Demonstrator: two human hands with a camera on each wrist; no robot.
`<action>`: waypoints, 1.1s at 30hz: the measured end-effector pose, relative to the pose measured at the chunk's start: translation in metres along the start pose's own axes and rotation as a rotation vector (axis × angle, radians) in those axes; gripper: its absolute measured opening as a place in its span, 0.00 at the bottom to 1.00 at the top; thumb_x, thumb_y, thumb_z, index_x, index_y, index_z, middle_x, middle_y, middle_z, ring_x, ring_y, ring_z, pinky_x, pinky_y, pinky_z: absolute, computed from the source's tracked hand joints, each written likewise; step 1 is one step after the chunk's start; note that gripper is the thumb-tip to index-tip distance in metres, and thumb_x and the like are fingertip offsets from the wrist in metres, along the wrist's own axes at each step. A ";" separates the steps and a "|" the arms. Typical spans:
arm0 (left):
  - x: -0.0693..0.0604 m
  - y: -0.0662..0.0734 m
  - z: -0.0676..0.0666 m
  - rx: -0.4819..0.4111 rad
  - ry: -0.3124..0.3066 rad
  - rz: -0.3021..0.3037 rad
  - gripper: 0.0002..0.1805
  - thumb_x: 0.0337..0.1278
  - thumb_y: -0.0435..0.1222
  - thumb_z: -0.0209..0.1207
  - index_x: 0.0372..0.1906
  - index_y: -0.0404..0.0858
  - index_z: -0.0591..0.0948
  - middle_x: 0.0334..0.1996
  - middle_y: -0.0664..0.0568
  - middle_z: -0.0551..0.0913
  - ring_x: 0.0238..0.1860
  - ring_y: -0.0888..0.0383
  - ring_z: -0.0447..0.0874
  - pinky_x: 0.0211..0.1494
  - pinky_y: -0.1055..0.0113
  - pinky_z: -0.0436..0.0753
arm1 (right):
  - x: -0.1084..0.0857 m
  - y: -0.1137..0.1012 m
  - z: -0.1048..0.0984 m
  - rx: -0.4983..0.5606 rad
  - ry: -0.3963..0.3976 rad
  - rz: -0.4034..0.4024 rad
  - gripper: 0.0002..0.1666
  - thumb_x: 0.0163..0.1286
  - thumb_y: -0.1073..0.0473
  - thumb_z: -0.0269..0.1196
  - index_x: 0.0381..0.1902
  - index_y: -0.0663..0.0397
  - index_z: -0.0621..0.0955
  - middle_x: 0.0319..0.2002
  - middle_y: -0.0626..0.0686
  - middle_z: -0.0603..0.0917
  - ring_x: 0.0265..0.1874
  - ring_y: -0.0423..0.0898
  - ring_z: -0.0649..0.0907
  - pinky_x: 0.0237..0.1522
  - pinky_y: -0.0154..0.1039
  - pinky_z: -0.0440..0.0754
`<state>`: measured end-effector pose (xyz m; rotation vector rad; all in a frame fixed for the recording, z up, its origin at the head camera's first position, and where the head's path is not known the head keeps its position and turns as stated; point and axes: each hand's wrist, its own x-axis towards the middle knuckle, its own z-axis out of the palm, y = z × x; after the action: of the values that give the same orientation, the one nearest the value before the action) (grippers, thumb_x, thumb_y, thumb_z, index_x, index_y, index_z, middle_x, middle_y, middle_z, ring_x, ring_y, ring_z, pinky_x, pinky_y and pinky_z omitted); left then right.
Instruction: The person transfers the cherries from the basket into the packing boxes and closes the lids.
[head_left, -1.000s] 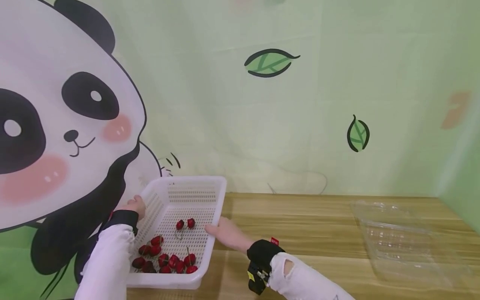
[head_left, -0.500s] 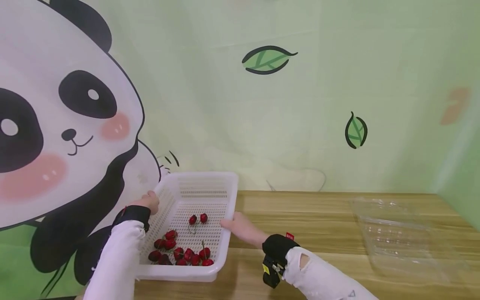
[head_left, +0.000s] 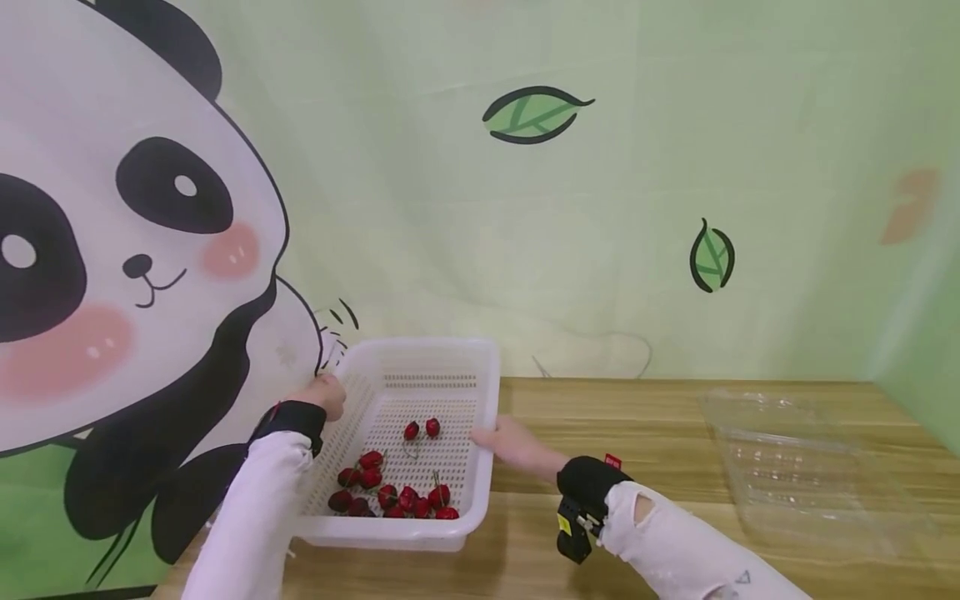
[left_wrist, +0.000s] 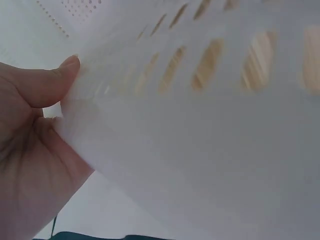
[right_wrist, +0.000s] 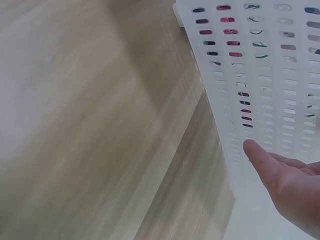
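Note:
A white perforated plastic basket (head_left: 390, 533) stands at the left part of the table. Red cherries (head_left: 407, 499), some with stems, lie mostly near its front side, with two farther back. My left hand (head_left: 326, 395) grips the basket's left rim; in the left wrist view its thumb (left_wrist: 70, 65) lies over the edge. At the opposite side, my right hand (head_left: 517, 443) holds the right rim, its thumb on top in the head view and its other fingers mostly hidden. Through the slots of the basket wall (right_wrist: 265, 100), some red shows in the right wrist view.
A clear plastic container (head_left: 795, 475) lies on the right side of the wooden table (head_left: 615, 417). Behind the table hangs a green backdrop (head_left: 585, 233) printed with leaves and a panda (head_left: 172, 275). A wrist camera (head_left: 576, 529) hangs under the right forearm.
Both hands have moved the basket to the right along the table, with the cherries inside it. The clear container has stayed where it was.

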<state>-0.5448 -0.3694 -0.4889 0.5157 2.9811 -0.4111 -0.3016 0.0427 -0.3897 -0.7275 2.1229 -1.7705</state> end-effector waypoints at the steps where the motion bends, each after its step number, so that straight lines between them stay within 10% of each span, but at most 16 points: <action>1: -0.007 0.012 -0.014 0.064 0.004 0.026 0.15 0.50 0.31 0.43 0.32 0.19 0.72 0.29 0.33 0.71 0.31 0.43 0.71 0.39 0.52 0.71 | -0.001 0.000 -0.002 0.000 0.005 0.005 0.22 0.67 0.65 0.46 0.57 0.70 0.68 0.48 0.64 0.76 0.47 0.61 0.75 0.43 0.47 0.75; 4: -0.060 0.066 -0.087 -0.030 -0.064 -0.035 0.12 0.49 0.30 0.47 0.32 0.21 0.72 0.27 0.36 0.71 0.30 0.44 0.71 0.37 0.53 0.72 | -0.004 0.000 -0.009 -0.003 0.018 0.020 0.21 0.67 0.66 0.46 0.56 0.71 0.68 0.47 0.66 0.76 0.47 0.62 0.75 0.42 0.47 0.75; 6: -0.100 0.103 -0.135 -0.233 -0.132 -0.204 0.16 0.54 0.31 0.49 0.40 0.18 0.67 0.30 0.35 0.69 0.34 0.43 0.70 0.41 0.55 0.71 | -0.007 0.000 -0.012 -0.008 0.024 0.032 0.21 0.67 0.66 0.46 0.56 0.72 0.68 0.48 0.67 0.75 0.46 0.63 0.75 0.42 0.47 0.76; 10: -0.147 0.141 -0.182 -0.429 -0.113 -0.332 0.20 0.57 0.32 0.43 0.49 0.18 0.62 0.34 0.32 0.68 0.38 0.41 0.68 0.43 0.54 0.69 | -0.010 0.000 -0.017 -0.012 0.033 0.051 0.22 0.67 0.65 0.47 0.56 0.73 0.67 0.48 0.68 0.75 0.46 0.63 0.75 0.41 0.47 0.76; 19: -0.145 0.160 -0.199 -0.204 -0.224 -0.144 0.10 0.49 0.27 0.48 0.16 0.35 0.71 0.17 0.50 0.65 0.20 0.57 0.61 0.23 0.69 0.60 | -0.021 0.000 -0.032 -0.029 0.035 0.070 0.22 0.68 0.63 0.48 0.55 0.72 0.67 0.48 0.67 0.75 0.47 0.63 0.75 0.40 0.47 0.76; 26: -0.136 0.168 -0.199 -0.552 -0.197 -0.352 0.05 0.50 0.29 0.52 0.33 0.34 0.76 0.29 0.43 0.71 0.30 0.47 0.67 0.27 0.62 0.67 | -0.030 -0.002 -0.045 -0.059 0.051 0.094 0.22 0.68 0.62 0.47 0.56 0.73 0.67 0.49 0.69 0.73 0.47 0.63 0.74 0.40 0.50 0.76; 33: -0.137 0.181 -0.210 -0.584 -0.237 -0.389 0.10 0.53 0.32 0.55 0.41 0.33 0.75 0.31 0.44 0.72 0.33 0.47 0.69 0.32 0.61 0.69 | -0.037 -0.003 -0.056 -0.069 0.054 0.102 0.23 0.68 0.64 0.46 0.57 0.74 0.65 0.49 0.71 0.73 0.46 0.64 0.75 0.39 0.49 0.77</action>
<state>-0.3631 -0.1900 -0.3139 -0.1601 2.7589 0.3538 -0.2986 0.1089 -0.3791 -0.5832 2.2235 -1.6899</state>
